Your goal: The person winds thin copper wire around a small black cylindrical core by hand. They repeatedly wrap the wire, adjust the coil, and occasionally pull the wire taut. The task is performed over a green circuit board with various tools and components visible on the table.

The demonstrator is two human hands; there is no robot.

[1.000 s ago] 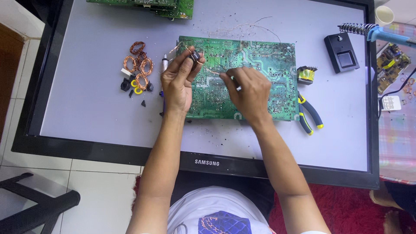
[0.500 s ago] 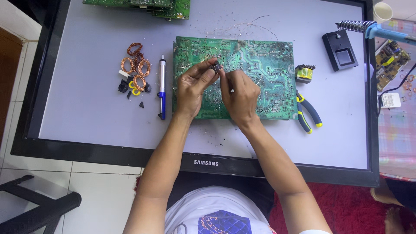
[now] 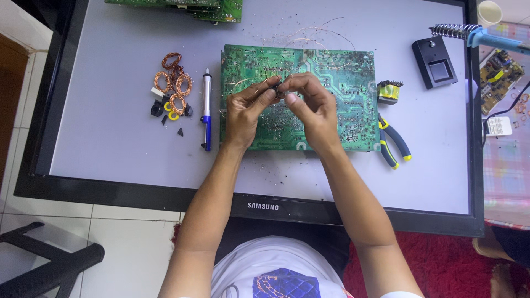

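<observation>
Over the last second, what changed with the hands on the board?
Both hands lifted off the circuit board and met above it: the left hand and right hand now pinch a small dark part between their fingertips. The desoldering pump, pliers and copper coils stayed put.

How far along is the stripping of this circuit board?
Done: copper coils and small black parts lie left of the green board. In hand: left hand and right hand pinch a small dark component above it. Left: many soldered joints remain.
</observation>
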